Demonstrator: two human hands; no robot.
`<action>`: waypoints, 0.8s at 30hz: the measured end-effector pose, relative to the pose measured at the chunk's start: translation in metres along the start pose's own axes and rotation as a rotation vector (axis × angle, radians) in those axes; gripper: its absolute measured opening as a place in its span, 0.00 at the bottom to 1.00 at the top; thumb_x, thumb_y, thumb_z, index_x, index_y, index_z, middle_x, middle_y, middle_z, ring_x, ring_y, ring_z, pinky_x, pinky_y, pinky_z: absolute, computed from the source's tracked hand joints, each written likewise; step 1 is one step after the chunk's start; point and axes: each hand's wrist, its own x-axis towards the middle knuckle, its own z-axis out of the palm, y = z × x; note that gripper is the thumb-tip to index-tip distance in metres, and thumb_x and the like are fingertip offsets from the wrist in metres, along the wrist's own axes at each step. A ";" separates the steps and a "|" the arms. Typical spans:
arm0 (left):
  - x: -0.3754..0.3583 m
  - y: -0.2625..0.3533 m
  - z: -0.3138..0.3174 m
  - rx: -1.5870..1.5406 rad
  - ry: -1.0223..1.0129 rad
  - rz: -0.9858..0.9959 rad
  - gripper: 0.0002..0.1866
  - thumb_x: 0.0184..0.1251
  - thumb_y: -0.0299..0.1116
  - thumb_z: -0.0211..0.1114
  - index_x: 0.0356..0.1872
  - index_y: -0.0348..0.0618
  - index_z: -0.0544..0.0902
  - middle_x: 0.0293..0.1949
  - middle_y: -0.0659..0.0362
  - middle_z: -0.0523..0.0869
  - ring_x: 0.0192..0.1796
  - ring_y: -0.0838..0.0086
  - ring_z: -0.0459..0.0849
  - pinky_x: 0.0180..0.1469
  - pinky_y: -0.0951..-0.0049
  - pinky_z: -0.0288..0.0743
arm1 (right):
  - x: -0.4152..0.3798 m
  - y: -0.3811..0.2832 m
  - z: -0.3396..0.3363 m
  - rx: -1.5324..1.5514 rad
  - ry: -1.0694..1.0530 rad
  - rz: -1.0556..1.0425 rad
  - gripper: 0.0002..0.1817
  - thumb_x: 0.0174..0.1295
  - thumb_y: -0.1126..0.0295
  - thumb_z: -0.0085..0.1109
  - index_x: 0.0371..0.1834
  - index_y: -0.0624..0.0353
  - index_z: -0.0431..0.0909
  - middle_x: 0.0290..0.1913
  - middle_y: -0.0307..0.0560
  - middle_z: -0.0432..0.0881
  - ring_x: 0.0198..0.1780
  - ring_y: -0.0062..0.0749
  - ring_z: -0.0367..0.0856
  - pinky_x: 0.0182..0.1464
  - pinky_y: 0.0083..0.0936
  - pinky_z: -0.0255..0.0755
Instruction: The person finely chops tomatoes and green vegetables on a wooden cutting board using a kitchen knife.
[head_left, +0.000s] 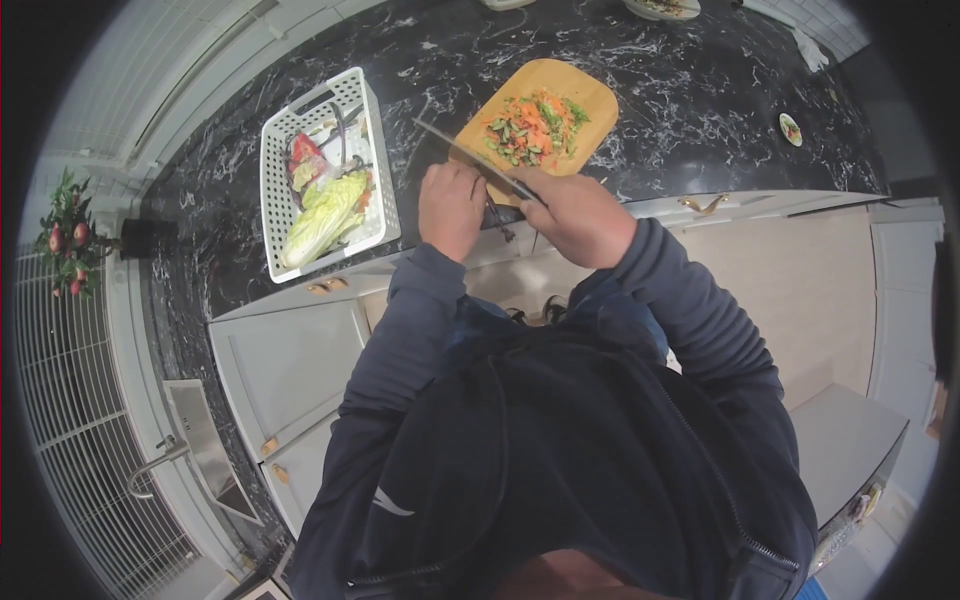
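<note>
My right hand [580,218] is wrapped round the handle of a kitchen knife [462,148], whose long blade points up and left past the near-left edge of the wooden cutting board [592,100]. Close beside the blade, my left hand [452,208] is closed, fingers curled. A thin dark stalk [499,220] comes out by its fingers and hangs over the counter's front edge; most of it is hidden. On the board lies a heap of chopped vegetables [538,128], orange, green and dark purple.
Left of the board stands a white perforated basket [390,205] with a napa cabbage [325,217] and other vegetables. A small dish [790,130] sits on the black marbled counter [690,130] at right. A bowl [662,8] is at the back. Drawers lie below.
</note>
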 end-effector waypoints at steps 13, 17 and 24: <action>-0.005 -0.003 0.002 0.013 0.030 0.007 0.11 0.63 0.28 0.51 0.21 0.39 0.75 0.24 0.56 0.74 0.31 0.62 0.69 0.39 0.65 0.65 | 0.003 0.007 0.008 -0.044 0.012 -0.023 0.21 0.62 0.65 0.39 0.58 0.55 0.64 0.42 0.52 0.78 0.39 0.52 0.74 0.41 0.39 0.66; -0.001 0.000 0.004 -0.007 0.044 0.016 0.09 0.62 0.28 0.54 0.25 0.40 0.79 0.27 0.57 0.78 0.32 0.64 0.72 0.40 0.68 0.66 | 0.005 0.007 0.000 -0.014 -0.013 -0.002 0.24 0.62 0.64 0.37 0.61 0.58 0.62 0.49 0.55 0.77 0.45 0.55 0.75 0.45 0.40 0.66; -0.003 -0.003 0.006 -0.014 0.053 -0.002 0.10 0.62 0.28 0.53 0.21 0.40 0.76 0.25 0.56 0.75 0.31 0.62 0.69 0.38 0.66 0.65 | 0.008 0.009 0.008 0.002 -0.015 -0.013 0.24 0.63 0.63 0.38 0.62 0.59 0.62 0.47 0.54 0.78 0.43 0.53 0.75 0.44 0.39 0.66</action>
